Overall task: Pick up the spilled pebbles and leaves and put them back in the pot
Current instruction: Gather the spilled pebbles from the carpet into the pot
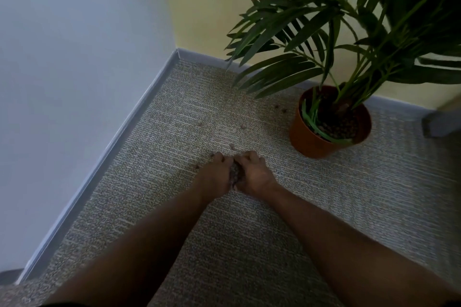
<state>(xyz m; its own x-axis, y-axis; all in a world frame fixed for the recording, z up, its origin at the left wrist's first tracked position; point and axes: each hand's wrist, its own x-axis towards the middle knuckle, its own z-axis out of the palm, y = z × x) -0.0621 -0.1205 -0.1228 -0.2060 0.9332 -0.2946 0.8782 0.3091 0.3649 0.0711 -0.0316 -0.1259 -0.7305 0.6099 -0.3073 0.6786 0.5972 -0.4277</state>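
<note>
My left hand (216,175) and my right hand (255,174) are pressed together on the carpet, cupping a heap of dark pebbles (234,175) between the palms. A few loose pebbles lie beyond the fingers, one (232,146) just ahead, another (242,126) further off, and one (199,124) to the left. The orange pot (309,141) stands upright to the right of my hands, holding a green palm plant (321,32) and pebbles (341,127) inside it. No spilled leaves are visible on the carpet.
The grey-blue wall and its skirting (139,117) run diagonally on the left, meeting a yellow wall behind the pot. Small dark bits (280,108) lie near the pot's left. A grey object (441,124) sits at the right edge. Palm fronds overhang the carpet.
</note>
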